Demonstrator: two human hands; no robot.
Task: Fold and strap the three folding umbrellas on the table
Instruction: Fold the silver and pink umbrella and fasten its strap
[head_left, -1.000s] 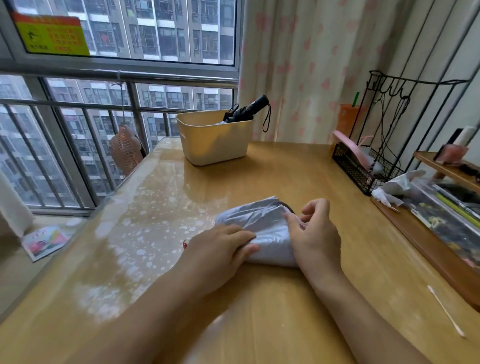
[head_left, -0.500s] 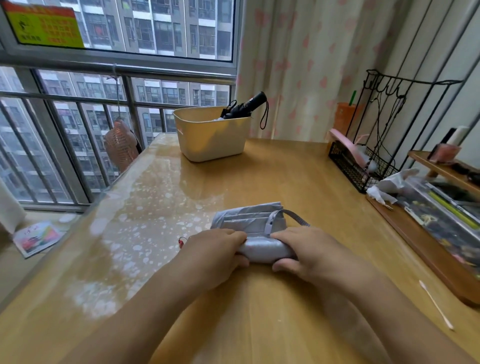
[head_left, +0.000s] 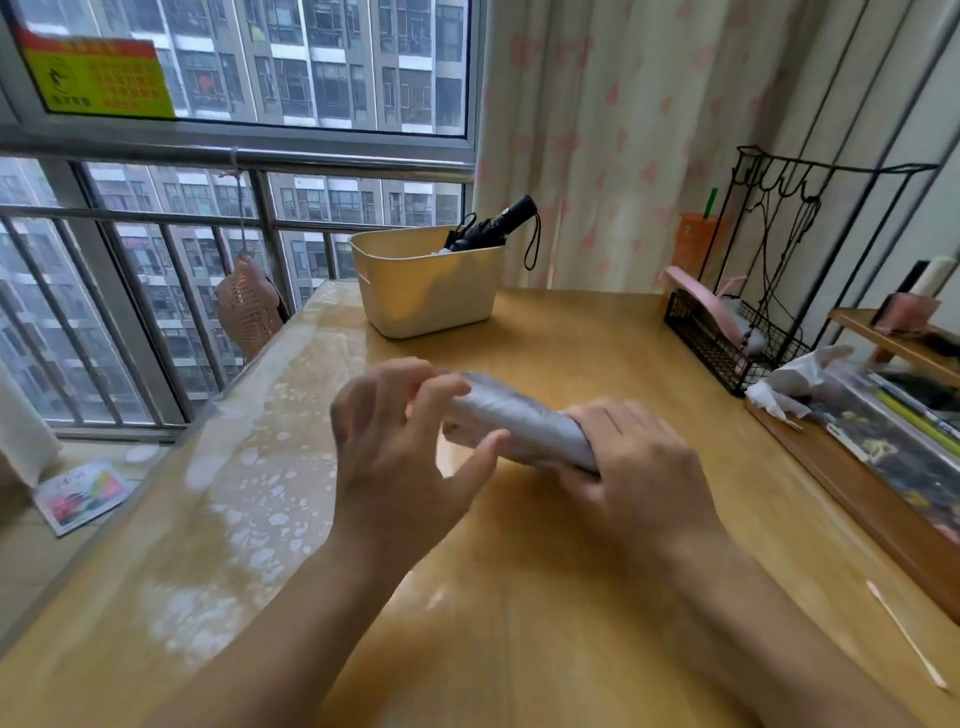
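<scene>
silver umbrella (head_left: 519, 426) rolled, gripped by right hand (head_left: 639, 462), left hand (head_left: 395, 457) fingers (head_left: 441, 387) loosely curled over end; strap unseen; black umbrella (head_left: 493, 223) stowed in basket (head_left: 426, 296); third unseen

Soft grey daylight reaches you from the window (head_left: 249, 62) at ten to eleven o'clock. It lays a pale, blotchy glare on the table (head_left: 519, 623) from nine down to seven o'clock. Shadows are faint, with only a weak one under your hands. Motion blur smears your left hand (head_left: 400, 457), and your right hand (head_left: 634, 467) less so. The silver umbrella (head_left: 519, 426) gives a dull sheen. The wide lens bows the wire rack (head_left: 769, 260) at three o'clock.
</scene>
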